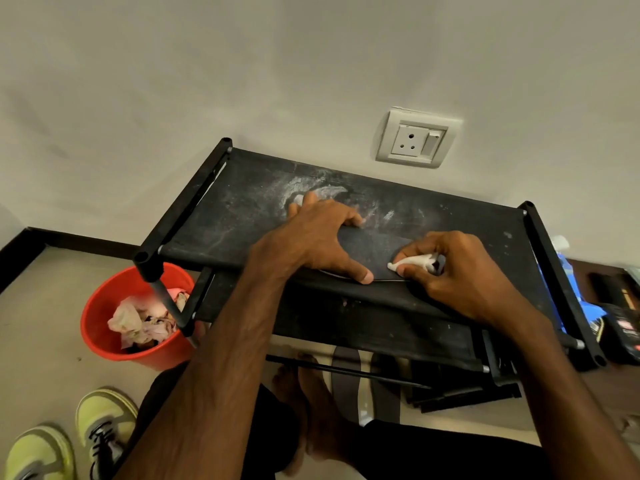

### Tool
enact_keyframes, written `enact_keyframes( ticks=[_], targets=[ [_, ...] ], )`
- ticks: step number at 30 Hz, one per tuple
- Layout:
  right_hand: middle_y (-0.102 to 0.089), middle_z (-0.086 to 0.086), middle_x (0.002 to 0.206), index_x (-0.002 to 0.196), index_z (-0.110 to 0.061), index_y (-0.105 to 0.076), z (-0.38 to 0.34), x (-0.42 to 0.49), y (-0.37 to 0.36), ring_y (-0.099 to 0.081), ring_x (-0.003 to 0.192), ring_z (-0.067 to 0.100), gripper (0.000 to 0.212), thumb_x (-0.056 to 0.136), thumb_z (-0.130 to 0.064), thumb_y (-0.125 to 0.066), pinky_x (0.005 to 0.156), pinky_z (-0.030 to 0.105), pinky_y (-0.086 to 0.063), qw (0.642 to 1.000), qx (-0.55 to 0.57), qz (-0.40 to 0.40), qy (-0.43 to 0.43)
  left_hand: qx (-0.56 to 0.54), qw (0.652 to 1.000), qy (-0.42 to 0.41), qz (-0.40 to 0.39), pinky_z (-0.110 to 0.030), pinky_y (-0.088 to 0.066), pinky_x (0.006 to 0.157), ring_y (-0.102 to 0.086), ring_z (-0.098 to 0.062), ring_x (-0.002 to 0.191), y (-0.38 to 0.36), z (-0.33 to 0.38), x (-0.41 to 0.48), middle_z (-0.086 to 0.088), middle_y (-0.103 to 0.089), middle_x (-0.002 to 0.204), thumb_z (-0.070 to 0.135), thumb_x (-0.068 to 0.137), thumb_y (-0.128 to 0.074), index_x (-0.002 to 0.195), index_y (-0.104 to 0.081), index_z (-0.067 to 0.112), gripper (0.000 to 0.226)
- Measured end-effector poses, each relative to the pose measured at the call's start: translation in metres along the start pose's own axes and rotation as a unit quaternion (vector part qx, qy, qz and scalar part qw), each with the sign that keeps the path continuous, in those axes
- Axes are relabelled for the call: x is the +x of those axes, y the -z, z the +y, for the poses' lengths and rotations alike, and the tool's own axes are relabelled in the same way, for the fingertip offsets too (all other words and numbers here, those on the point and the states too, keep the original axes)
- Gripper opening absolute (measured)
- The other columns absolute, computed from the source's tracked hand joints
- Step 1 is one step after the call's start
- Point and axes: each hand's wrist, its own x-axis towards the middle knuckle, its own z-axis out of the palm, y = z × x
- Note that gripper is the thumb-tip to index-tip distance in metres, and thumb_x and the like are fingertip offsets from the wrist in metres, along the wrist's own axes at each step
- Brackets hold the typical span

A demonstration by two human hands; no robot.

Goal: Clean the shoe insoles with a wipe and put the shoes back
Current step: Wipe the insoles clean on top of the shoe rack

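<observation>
I am pressing the left hand (322,237) down on the insole (370,249), fingers spread, so it is not sliding while I rub. The right hand (460,271) is pinching the wipe (414,261) between thumb and fingers. The wipe is white and rolled up small, and it is touching the insole just beside the left thumb.

The insole is lying on the shoe rack (242,209), under the left palm and reaching across to the right hand. It is looking dark, thin and flat, with a pale line along its near edge. The rack top is black cloth, showing dusty white smears just past the left fingers.

The shoes (104,427) are sitting on the floor, well left of the left arm — yellow-green, soft-looking. A round red bucket (100,327) is sitting there too, holding crumpled paper — handy, I am guessing, for used wipes.
</observation>
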Motion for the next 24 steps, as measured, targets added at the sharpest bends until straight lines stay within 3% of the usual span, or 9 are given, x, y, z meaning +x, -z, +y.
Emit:
enact_keyframes(
  ticks=[5,10,14,17,24],
  targets=[
    [-0.073,-0.020,0.093,0.092,-0.034,-0.081,0.004,-0.001,0.005,-0.069,0.084,0.000,0.012,0.085,-0.024,-0.082,0.077,0.032,-0.061,1.000,0.006,-0.024,0.010,0.012,1.000,0.000,0.010,-0.042,-0.020,0.109,-0.027,-0.019,0.132,-0.001,0.003,0.002,0.011,-0.048,0.141,0.070,0.056,-0.084,0.138,-0.053,0.039,0.093],
    [-0.076,-0.013,0.084,0.093,-0.036,-0.081,0.006,0.020,-0.005,-0.068,0.076,0.005,0.014,0.086,-0.025,-0.078,0.074,0.041,-0.060,0.998,-0.016,0.053,-0.019,0.022,1.000,0.000,0.010,-0.042,-0.018,0.109,-0.026,-0.021,0.134,-0.003,0.006,0.004,0.008,-0.045,0.143,0.072,0.057,-0.082,0.141,-0.052,0.040,0.094],
    [-0.077,-0.005,0.095,0.101,-0.033,-0.082,-0.001,0.046,-0.010,-0.069,0.085,0.017,0.017,0.088,-0.024,-0.075,0.080,0.044,-0.059,0.994,-0.045,0.086,-0.048,0.016,1.000,0.007,-0.001,-0.045,-0.018,0.112,-0.024,-0.022,0.134,-0.003,0.007,0.002,0.007,-0.045,0.140,0.072,0.059,-0.082,0.143,-0.051,0.040,0.095],
    [-0.076,-0.002,0.101,0.103,-0.030,-0.081,-0.008,0.046,-0.014,-0.068,0.092,0.021,0.016,0.090,-0.024,-0.074,0.083,0.048,-0.058,0.996,-0.063,0.062,-0.031,0.013,1.000,0.009,0.001,-0.047,-0.017,0.115,-0.024,-0.024,0.135,-0.002,0.007,0.001,0.007,-0.047,0.138,0.071,0.060,-0.082,0.143,-0.052,0.038,0.094],
    [-0.075,-0.016,0.094,0.095,-0.036,-0.082,-0.017,0.009,-0.005,-0.069,0.084,0.004,0.018,0.084,-0.023,-0.082,0.076,0.038,-0.060,0.998,-0.011,-0.047,0.044,0.003,1.000,0.000,0.006,-0.042,-0.019,0.107,-0.027,-0.021,0.127,-0.004,0.007,0.004,0.008,-0.050,0.137,0.070,0.058,-0.083,0.141,-0.054,0.038,0.094]
  ],
)
